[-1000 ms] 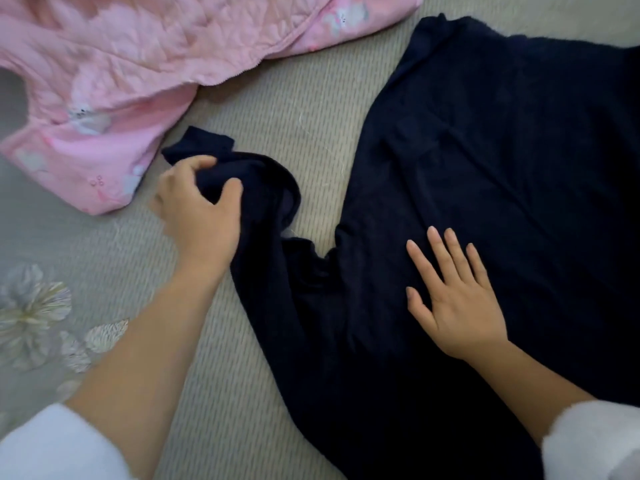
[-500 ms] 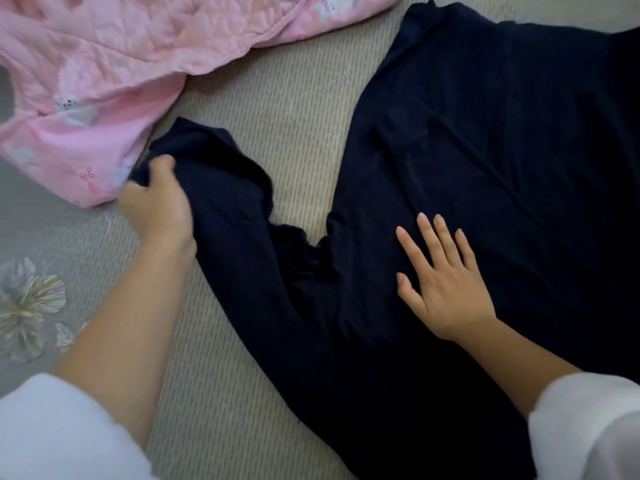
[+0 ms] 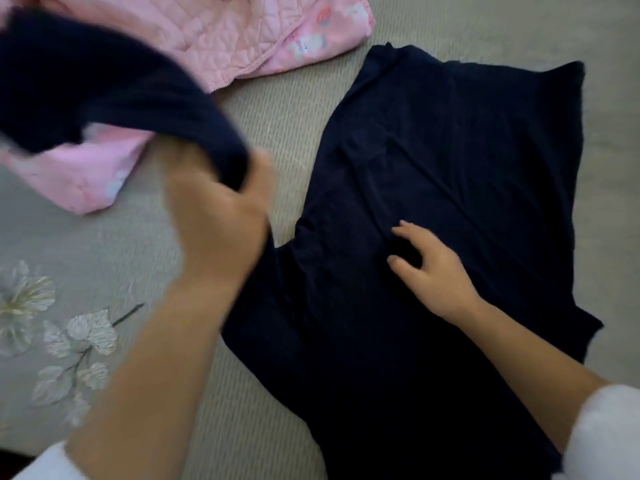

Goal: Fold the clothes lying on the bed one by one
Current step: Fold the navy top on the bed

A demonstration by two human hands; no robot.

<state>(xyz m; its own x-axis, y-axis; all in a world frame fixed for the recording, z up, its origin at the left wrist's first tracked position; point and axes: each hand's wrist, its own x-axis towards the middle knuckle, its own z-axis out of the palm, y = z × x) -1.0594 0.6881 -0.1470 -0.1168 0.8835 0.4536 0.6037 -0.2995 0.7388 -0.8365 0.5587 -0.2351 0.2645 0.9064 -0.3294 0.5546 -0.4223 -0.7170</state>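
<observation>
A dark navy top lies spread on the bed, its body filling the right half of the view. My left hand grips its left sleeve and holds it raised off the bed, blurred by motion, arching up toward the top left. My right hand rests on the middle of the top's body, fingers bent and pressing into the cloth. White sleeves cover both my forearms at the bottom edge.
A pink quilted jacket lies crumpled at the top left, partly behind the lifted sleeve. The bed cover is beige and ribbed, with a grey flower-printed section on the left.
My left hand has lifted the navy sleeve off the bed and swung it up and toward the right. My right hand's fingers have curled from flat. The view has shifted right.
</observation>
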